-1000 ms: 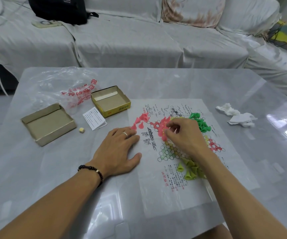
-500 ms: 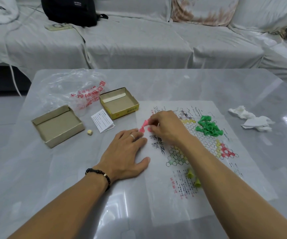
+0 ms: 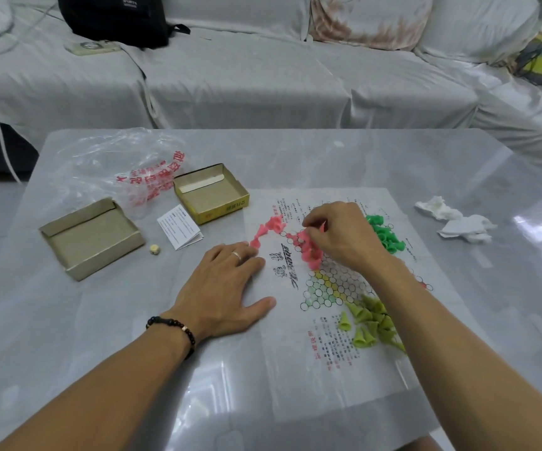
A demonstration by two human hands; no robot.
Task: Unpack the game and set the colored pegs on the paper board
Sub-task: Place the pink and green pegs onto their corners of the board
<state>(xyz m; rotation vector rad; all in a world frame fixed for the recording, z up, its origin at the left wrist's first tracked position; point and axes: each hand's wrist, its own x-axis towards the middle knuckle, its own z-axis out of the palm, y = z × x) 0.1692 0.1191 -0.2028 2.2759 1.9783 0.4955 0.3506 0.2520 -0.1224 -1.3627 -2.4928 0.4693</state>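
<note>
The thin white paper board [image 3: 344, 369], printed with rings and red text, lies flat on the grey glossy counter [image 3: 68, 369], and all three colours of small cone-shaped plastic pegs are on it. The pink pegs [image 3: 308, 252] sit in a loose cluster over the upper rings, with a few more strewn toward the sheet's left edge. The dark green pegs [image 3: 383, 236] are heaped just beyond the right hand [image 3: 338, 236], and the yellow-green pegs [image 3: 369, 323] lie tumbled near the right forearm. The right hand's grip is pinching one pink peg between thumb and fingertips, above the pink cluster. The left hand [image 3: 227, 288] lies flat with fingers spread, pressing on the sheet's left edge. These pegs look light, hard and smooth, likely to tip or skid at a nudge, so each is best taken near its narrow top and set down on its wide base. The paper is flimsy and would probably slide on the slick counter, which makes the left hand's hold useful.
</note>
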